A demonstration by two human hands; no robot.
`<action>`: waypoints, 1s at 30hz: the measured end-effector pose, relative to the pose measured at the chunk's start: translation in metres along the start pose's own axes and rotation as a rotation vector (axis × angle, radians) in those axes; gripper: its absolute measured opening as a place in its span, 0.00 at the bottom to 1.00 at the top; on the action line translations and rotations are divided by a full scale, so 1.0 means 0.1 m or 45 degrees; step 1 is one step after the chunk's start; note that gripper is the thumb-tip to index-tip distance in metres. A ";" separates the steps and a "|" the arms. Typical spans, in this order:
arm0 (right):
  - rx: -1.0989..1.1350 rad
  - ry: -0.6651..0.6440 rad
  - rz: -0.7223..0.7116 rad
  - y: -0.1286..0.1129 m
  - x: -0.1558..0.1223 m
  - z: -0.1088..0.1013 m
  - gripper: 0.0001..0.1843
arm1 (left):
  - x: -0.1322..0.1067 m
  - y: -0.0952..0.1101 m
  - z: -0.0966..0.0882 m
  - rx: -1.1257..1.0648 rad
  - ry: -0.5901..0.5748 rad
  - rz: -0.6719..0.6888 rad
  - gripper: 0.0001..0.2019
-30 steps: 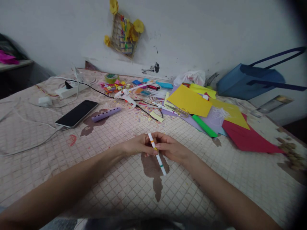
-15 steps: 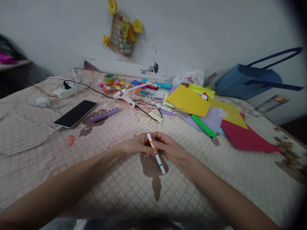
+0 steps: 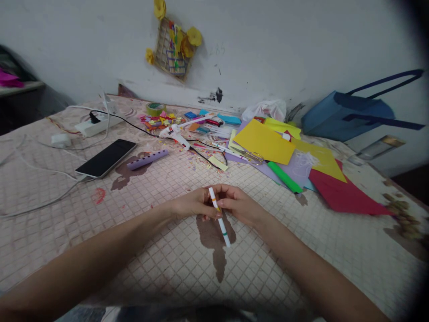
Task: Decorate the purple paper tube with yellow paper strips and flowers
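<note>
White marker (image 3: 219, 217) pinched between both hands: left hand (image 3: 192, 204) and right hand (image 3: 240, 207) closed on it.

Glossy plastic marker (image 3: 220, 217); matt paper sheets (image 3: 264, 142); glossy glass phone (image 3: 106, 158); textured cloth (image 3: 161, 268).

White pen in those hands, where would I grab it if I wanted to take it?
Take the white pen by its bare lower half, around the green band, coming from the near side. The left hand and right hand pinch its upper middle, while the lower end slants out free toward the camera.
</note>
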State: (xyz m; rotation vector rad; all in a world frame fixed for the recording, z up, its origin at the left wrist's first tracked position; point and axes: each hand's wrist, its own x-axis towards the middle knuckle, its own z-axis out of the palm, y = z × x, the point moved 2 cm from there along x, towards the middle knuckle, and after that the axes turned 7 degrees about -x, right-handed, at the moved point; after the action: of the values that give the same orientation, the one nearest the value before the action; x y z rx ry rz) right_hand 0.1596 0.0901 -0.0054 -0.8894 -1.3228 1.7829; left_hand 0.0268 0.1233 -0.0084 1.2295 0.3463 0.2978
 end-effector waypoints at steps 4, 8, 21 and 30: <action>-0.014 0.038 -0.009 -0.01 -0.01 -0.01 0.14 | 0.00 -0.01 0.00 0.004 -0.008 -0.010 0.24; 0.019 -0.072 0.006 -0.04 -0.02 0.00 0.15 | 0.00 0.01 0.00 -0.040 -0.019 0.013 0.27; -0.072 -0.036 -0.061 -0.01 -0.02 0.04 0.14 | 0.00 -0.02 -0.01 -0.002 -0.006 -0.020 0.21; -0.126 0.402 -0.056 -0.04 -0.09 0.02 0.09 | -0.02 0.02 -0.11 -0.045 0.220 0.152 0.11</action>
State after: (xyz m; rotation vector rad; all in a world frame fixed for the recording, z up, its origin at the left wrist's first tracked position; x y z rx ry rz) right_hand 0.1633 0.0826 0.0002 -1.1347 -1.2209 1.4808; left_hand 0.0208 0.1326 -0.0099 1.1943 0.4154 0.5131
